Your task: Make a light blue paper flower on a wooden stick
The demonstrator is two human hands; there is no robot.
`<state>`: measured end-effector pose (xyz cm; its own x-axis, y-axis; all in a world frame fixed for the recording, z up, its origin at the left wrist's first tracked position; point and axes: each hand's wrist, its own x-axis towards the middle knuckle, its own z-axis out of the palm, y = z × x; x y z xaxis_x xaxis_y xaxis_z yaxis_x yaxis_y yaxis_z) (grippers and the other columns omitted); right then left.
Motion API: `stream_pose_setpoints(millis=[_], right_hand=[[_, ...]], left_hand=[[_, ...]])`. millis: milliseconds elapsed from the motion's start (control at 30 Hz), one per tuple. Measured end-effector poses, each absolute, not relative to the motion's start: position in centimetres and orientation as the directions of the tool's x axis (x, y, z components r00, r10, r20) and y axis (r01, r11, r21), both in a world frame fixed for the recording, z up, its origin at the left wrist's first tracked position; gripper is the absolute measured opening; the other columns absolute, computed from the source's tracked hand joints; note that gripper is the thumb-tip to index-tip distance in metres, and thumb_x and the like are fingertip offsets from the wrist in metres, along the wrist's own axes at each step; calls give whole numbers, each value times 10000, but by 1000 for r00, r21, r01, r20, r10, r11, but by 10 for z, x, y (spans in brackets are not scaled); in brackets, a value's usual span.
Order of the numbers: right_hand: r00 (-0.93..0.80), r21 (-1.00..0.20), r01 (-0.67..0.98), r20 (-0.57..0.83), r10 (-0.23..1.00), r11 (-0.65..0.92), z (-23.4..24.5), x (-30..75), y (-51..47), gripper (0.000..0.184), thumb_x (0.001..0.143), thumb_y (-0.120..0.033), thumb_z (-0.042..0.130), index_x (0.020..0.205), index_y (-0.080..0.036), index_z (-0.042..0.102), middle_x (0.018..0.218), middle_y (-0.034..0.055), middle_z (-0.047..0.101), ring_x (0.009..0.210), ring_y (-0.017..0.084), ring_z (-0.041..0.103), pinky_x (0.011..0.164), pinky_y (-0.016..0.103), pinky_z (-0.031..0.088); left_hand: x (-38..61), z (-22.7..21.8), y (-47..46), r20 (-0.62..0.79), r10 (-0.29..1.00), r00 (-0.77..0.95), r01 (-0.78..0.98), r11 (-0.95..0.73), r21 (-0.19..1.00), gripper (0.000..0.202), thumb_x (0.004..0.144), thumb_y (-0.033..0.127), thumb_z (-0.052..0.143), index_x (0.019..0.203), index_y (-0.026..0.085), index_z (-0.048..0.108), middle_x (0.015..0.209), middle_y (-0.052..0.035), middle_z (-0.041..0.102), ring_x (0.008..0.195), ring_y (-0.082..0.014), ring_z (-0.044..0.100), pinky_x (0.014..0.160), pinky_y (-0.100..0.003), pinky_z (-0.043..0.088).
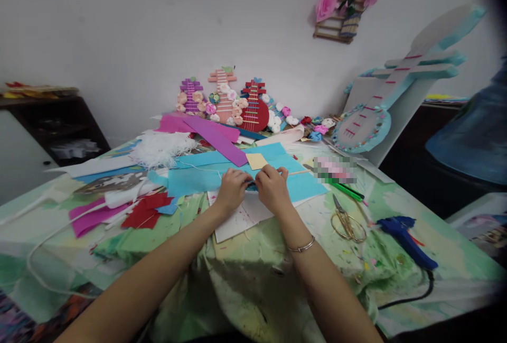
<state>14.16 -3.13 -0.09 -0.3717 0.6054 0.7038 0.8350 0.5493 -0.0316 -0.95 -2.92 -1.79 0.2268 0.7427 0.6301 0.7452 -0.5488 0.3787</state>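
My left hand (232, 188) and my right hand (273, 188) meet at the middle of the table, fingers curled together over a small blue piece (252, 186) pinched between them. They work on top of a blue paper sheet (304, 184) and a white sheet (237, 221). A small tan square (256, 161) lies just beyond my fingers. A thin bracelet (301, 247) circles my right wrist.
Gold scissors (347, 222), a green pen (346, 191) and a blue glue gun (407, 237) lie to the right. Purple strip (219, 139), white fluff (160, 148), red and magenta scraps (142, 211) sit left. Small paper guitars (253, 108) and a large foam guitar (396, 100) stand behind.
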Motion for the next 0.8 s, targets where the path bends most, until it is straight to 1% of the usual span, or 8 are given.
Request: stream_pose_setpoints(millis=[167,267,367,467,533,600,667,800], right_hand=[[-170,-135,778,895,412,614,5,146,-36,128,824,-169,479,768,-177,593,859,66,553,873,184,482,863,365,283],[5,-236,726,941,338,646,8,151,-39,102,811,-194,501,791,-183,600,837,70,562,868,193,504,847,370,332],[110,-425,596,884,455,681,8,154,-34,111,805,-216,497,785,-183,601,796,61,589,802,180,531,793,347,389],[176,-719,329,683,709,612,6,156,-25,153,781,-297,531,805,-179,624,806,54,632,747,164,556,728,313,429],[142,-864,72,503,853,498,4,156,-20,209,759,-361,557,801,-172,637,765,48,647,734,163,580,709,300,443],[38,-919,-82,384,922,386,3,156,-16,244,706,-394,616,780,-164,648,730,42,653,729,163,592,704,291,445],[-95,-942,-88,330,939,323,2,156,-16,262,641,-392,677,752,-156,659,703,34,653,702,156,586,691,284,440],[-298,-960,32,257,919,279,2,157,-18,259,596,-373,704,688,-135,659,651,25,638,619,134,547,632,272,421]], left_hand=[[-15,-18,-23,576,813,88,667,-477,572,151,750,128,528,796,178,663,854,-45,691,888,-214,555,848,-356,378],[-19,-19,-18,485,874,-14,534,-404,743,146,717,150,550,796,163,672,827,-46,692,814,-201,588,764,-318,417],[-22,-18,-17,438,899,-11,399,-397,826,131,688,212,604,776,150,679,791,-42,690,746,-186,592,670,-277,420],[-21,-15,-19,437,899,37,315,-426,848,135,663,239,649,759,154,689,775,-38,693,722,-180,591,626,-259,404],[-19,-12,-22,461,884,83,300,-463,834,112,653,230,667,740,164,697,778,-41,698,747,-186,593,647,-266,402],[-18,-9,-25,503,852,145,297,-523,799,86,652,222,680,720,176,705,793,-49,700,795,-197,592,707,-285,404],[-17,-7,-27,545,811,214,277,-585,762,69,666,236,687,706,186,712,796,-55,697,815,-199,590,764,-305,402],[-17,-8,-28,610,749,259,236,-661,712,104,679,302,701,678,200,723,749,-62,687,783,-193,585,778,-320,412]])
